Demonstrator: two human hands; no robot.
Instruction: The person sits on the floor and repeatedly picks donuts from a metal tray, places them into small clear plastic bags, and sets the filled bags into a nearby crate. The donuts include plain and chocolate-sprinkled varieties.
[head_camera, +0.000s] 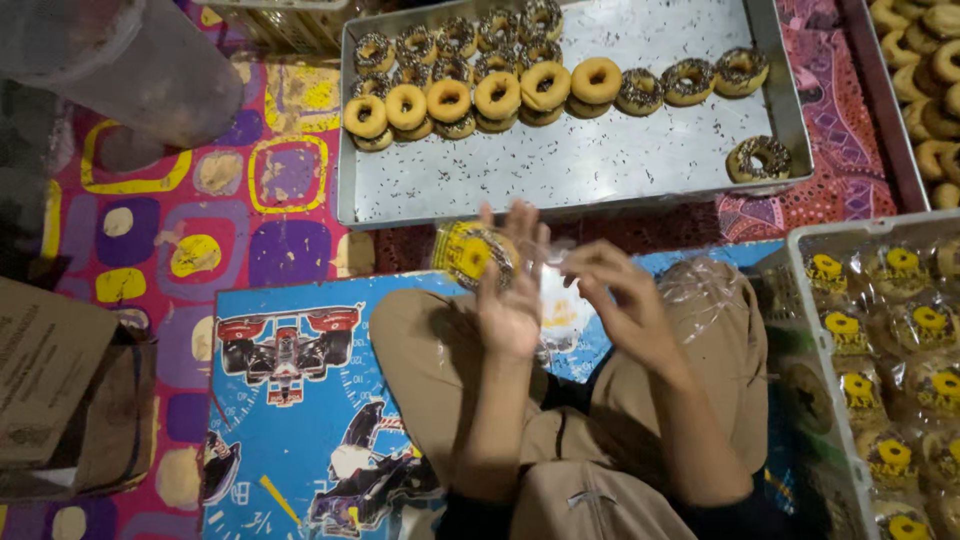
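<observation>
The left hand (510, 290) is holding up a wrapped doughnut (470, 252) in a clear bag with a yellow mark, fingers spread behind it. The right hand (620, 300) is pinching the bag's loose clear end beside it (both over the person's knees). Past them, a metal tray (600, 160) is holding rows of doughnuts (497, 95).

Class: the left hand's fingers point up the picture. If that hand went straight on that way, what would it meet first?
Probably the near rim of the metal tray, just beyond the left hand; depth is unclear, so it might pass above it.
</observation>
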